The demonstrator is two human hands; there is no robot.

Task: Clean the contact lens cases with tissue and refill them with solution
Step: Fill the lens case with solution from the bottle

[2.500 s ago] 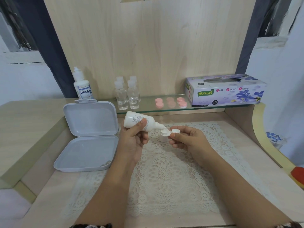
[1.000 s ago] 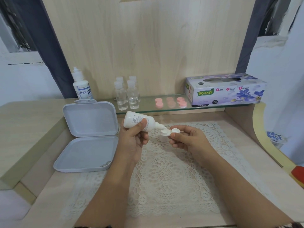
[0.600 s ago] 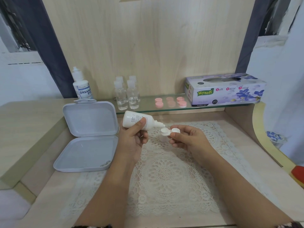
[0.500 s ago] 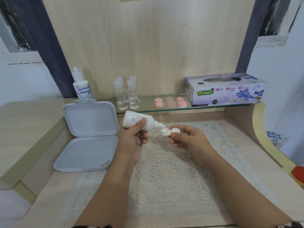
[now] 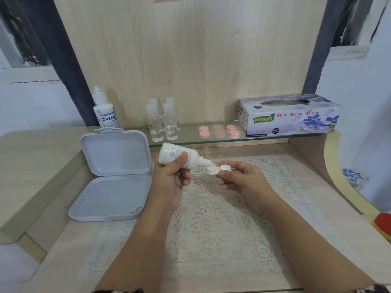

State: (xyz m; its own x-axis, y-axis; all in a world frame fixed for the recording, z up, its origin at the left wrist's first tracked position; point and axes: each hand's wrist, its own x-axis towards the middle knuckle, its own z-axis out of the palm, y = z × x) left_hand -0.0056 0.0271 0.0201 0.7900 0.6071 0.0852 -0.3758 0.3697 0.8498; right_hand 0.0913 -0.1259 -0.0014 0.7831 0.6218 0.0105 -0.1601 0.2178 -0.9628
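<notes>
- One white solution bottle labelled "DREAM EYE" [image 5: 106, 112] stands upright at the far left, behind the plastic box.
- One pale grey hinged plastic box [image 5: 112, 176] lies open on the desk, lid tilted back.
- Four small clear bottles [image 5: 163, 122] stand in a tight group on the glass shelf [image 5: 190, 139], a little liquid in each.
- The left hand [image 5: 172, 182] has its fingers and thumb wrapped round one small white dropper bottle [image 5: 179, 157], tipped nearly flat with its nozzle pointing right and down, its tip right at the nearer well of the case.
- The white contact lens case [image 5: 216, 169] is held above the lace doily [image 5: 211, 225]: two round wells side by side, both uncapped, joined by a flat bridge.
- A small white cylinder [image 5: 209, 177] sits on the doily just beneath the case; what it is cannot be told.
- The right hand [image 5: 243, 180] pinches the case's right end between thumb and curled fingers.
- Six pink round caps [image 5: 219, 131] lie on the shelf in two rows of three.
- One purple floral tissue box [image 5: 289, 115], printed "Mysoft Soft Facial Tissue", lies at the shelf's right end.
</notes>
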